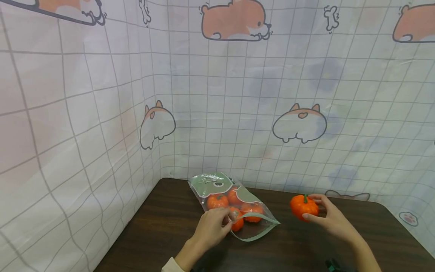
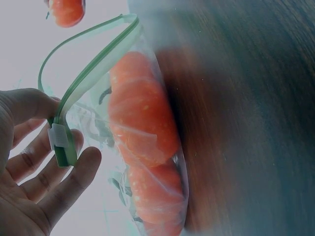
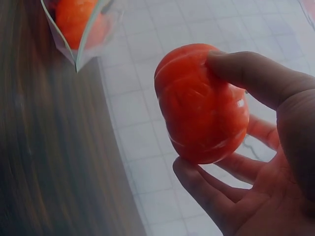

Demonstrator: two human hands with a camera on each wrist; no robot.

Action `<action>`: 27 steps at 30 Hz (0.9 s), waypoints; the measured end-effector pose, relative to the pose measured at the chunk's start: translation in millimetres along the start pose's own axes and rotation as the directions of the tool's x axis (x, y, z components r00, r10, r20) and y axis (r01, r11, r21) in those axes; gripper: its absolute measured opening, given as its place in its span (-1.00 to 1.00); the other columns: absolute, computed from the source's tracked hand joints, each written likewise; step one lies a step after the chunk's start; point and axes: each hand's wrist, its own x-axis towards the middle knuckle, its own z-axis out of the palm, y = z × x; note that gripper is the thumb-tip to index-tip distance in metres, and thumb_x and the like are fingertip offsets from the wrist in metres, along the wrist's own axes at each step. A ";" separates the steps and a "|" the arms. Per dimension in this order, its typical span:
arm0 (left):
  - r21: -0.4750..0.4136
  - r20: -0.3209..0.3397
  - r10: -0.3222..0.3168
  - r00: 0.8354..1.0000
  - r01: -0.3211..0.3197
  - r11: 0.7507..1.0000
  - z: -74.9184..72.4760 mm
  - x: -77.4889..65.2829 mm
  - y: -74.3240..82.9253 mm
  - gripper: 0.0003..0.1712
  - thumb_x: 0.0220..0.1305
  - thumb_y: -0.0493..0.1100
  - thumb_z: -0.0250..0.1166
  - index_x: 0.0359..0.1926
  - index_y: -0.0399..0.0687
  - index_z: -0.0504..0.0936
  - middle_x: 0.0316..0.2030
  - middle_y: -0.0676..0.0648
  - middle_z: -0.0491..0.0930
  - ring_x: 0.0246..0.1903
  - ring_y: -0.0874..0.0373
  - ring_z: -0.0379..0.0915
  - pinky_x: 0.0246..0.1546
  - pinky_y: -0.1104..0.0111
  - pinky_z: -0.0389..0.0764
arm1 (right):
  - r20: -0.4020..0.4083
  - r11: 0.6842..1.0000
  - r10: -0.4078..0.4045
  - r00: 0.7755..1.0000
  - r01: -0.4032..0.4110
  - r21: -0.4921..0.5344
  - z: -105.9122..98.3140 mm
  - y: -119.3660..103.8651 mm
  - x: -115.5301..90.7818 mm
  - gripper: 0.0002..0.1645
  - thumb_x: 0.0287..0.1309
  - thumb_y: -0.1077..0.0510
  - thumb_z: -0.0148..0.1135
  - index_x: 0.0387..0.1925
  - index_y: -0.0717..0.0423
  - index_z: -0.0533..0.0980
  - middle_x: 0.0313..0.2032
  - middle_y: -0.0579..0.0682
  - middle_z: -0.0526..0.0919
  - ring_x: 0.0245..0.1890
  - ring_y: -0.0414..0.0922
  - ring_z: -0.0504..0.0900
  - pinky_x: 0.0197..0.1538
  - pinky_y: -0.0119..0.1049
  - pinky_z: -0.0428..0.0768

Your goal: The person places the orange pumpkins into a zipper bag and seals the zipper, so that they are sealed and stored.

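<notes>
A clear zip bag with a green cartoon print (image 1: 210, 188) lies on the table, its mouth gaping toward the right front. Several small orange pumpkins (image 2: 142, 118) are inside it. My left hand (image 1: 211, 227) pinches one corner of the bag's green zip edge between thumb and fingers, beside a white zip slider (image 2: 58, 135). To the right of the bag, my right hand (image 1: 335, 220) holds another orange pumpkin (image 1: 301, 207) above the table. In the right wrist view, the thumb and fingertips span this pumpkin (image 3: 199, 105), with its underside facing the camera.
The dark wooden table (image 1: 153, 223) backs onto a pale grid-patterned cloth (image 1: 231, 113) with cartoon dogs. The same cloth hangs along the left side. A small dark green object (image 1: 332, 265) shows at the bottom edge near my right forearm.
</notes>
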 end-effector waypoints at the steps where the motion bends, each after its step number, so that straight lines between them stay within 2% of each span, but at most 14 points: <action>1: 0.000 0.000 0.001 1.000 -0.001 1.000 0.0 0.1 0.0 -0.86 0.10 -0.23 0.42 -0.37 0.15 0.68 -0.56 0.19 0.54 -0.55 0.46 0.27 -0.51 0.55 0.31 | 0.003 1.000 -0.005 1.000 0.005 -0.001 1.0 -1.3 0.7 -0.20 0.31 0.02 0.35 0.42 0.15 0.20 0.33 0.46 0.37 0.16 0.30 0.55 -0.12 0.02 0.66; 3: 0.002 0.000 0.001 1.000 -0.001 1.000 0.2 0.4 0.0 -0.86 0.10 -0.24 0.42 -0.37 0.15 0.68 -0.56 0.18 0.53 -0.55 0.46 0.27 -0.51 0.55 0.31 | 0.013 1.000 -0.017 1.000 0.017 0.007 3.1 -4.5 1.7 -0.21 0.31 0.02 0.35 0.41 0.15 0.21 0.32 0.45 0.38 0.16 0.29 0.55 -0.09 0.01 0.67; 14: 0.007 0.000 -0.006 1.000 0.006 1.000 0.6 0.1 -0.4 -0.86 0.10 -0.23 0.42 -0.37 0.16 0.68 -0.56 0.19 0.52 -0.55 0.46 0.27 -0.51 0.54 0.31 | 0.067 0.996 -0.074 0.995 0.070 0.054 19.4 -22.8 5.8 -0.24 0.26 0.03 0.40 0.36 0.11 0.26 0.29 0.38 0.42 0.13 0.17 0.62 -0.06 -0.27 0.67; 20: 0.002 0.000 -0.006 1.000 0.006 1.000 0.5 0.2 -0.2 -0.87 0.13 -0.22 0.43 -0.36 0.15 0.70 -0.52 0.20 0.59 -0.53 0.47 0.33 -0.49 0.55 0.36 | 0.105 0.991 -0.104 0.989 0.094 0.094 27.4 -30.2 6.2 -0.25 0.24 0.04 0.41 0.35 0.07 0.28 0.28 0.35 0.42 0.11 0.13 0.63 -0.08 -0.33 0.66; 27: -0.004 -0.001 -0.003 1.000 0.003 1.000 0.6 1.2 0.1 -0.88 0.15 -0.21 0.45 -0.34 0.15 0.73 -0.44 0.23 0.67 -0.48 0.49 0.44 -0.44 0.56 0.45 | 0.125 0.991 -0.115 0.985 0.106 0.080 37.8 -36.9 7.0 -0.27 0.20 -0.01 0.44 0.32 0.00 0.32 0.25 0.27 0.47 0.08 0.07 0.62 -0.05 -0.35 0.66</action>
